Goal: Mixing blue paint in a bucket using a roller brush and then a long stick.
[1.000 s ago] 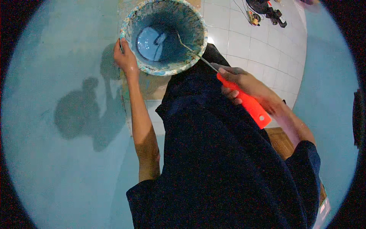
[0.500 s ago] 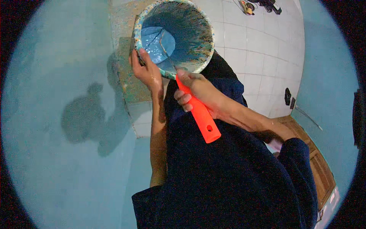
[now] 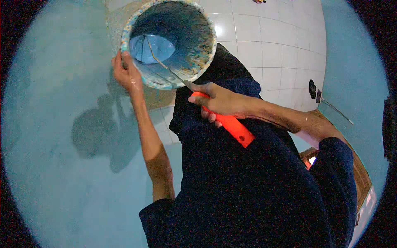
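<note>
A paint-crusted bucket [image 3: 202, 68] is tilted so that its mouth faces me, with blue paint [image 3: 163, 47] pooled inside. My left hand [image 3: 127, 73] grips its left rim, the thumb over the edge and the fingers outside. In my right hand [image 3: 217, 101] is a paint roller [image 3: 237, 129], held by its orange handle. From the handle a bent wire frame [image 3: 169, 71] runs over the near rim and down into the bucket. The roller's head end is down at the blue paint, and I cannot make out its shape.
A pale blue wall [image 3: 53, 177] rises close on the left, with my shadow on it. White floor tiles [image 3: 273, 58] spread to the right. A small black object [image 3: 312, 89] and a thin rod [image 3: 337, 110] lie by the right wall. Wooden furniture or a door shows at lower right.
The bucket and my left hand have shifted left in the picture. More of the roller's wire shows outside the paint, and its handle has swung right and tilted flatter.
</note>
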The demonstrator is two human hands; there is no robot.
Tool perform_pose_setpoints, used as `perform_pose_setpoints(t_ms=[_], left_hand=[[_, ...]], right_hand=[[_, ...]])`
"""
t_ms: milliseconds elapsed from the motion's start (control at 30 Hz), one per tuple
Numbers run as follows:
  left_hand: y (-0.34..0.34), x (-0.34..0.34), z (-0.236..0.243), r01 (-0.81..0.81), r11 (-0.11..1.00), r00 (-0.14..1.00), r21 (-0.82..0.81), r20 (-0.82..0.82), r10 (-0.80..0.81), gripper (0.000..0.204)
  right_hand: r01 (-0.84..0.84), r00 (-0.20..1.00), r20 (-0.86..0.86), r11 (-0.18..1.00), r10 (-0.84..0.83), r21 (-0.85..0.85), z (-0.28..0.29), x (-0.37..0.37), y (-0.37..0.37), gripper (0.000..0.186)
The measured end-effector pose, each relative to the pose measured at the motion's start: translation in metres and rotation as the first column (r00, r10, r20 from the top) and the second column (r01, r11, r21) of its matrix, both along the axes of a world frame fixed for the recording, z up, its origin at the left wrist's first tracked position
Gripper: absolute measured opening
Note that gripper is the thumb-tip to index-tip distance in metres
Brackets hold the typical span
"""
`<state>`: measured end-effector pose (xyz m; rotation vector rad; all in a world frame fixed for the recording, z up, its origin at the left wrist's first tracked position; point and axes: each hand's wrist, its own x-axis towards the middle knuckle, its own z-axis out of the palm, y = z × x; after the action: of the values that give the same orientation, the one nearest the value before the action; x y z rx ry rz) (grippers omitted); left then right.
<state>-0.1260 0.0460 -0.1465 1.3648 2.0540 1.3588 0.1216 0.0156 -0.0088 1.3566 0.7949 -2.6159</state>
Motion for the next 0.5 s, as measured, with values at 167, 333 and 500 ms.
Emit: perform_pose_setpoints(t_ms=[167, 333, 500], left_hand=[[0.000, -0.017, -0.002, 0.069, 0.998, 0.997, 0.000, 0.023, -0.069, 0.031], [0.009, -0.027, -0.021, 0.018, 0.997, 1.000, -0.081, -0.009, -0.019, 0.032], [0.004, -0.028, -0.027, -0.043, 0.996, 0.992, -0.075, 0.117, 0.052, 0.032]], right_hand=[[-0.325, 0.945, 0.080, 0.936, 0.316, 0.139, -0.028, 0.042, 0.028, 0.057], [-0.660, 0.745, 0.348, 0.705, 0.569, 0.260, -0.035, 0.060, 0.046, 0.060], [-0.806, 0.545, 0.617, 0.152, 0.568, 0.573, -0.025, 0.084, 0.032, 0.060]])
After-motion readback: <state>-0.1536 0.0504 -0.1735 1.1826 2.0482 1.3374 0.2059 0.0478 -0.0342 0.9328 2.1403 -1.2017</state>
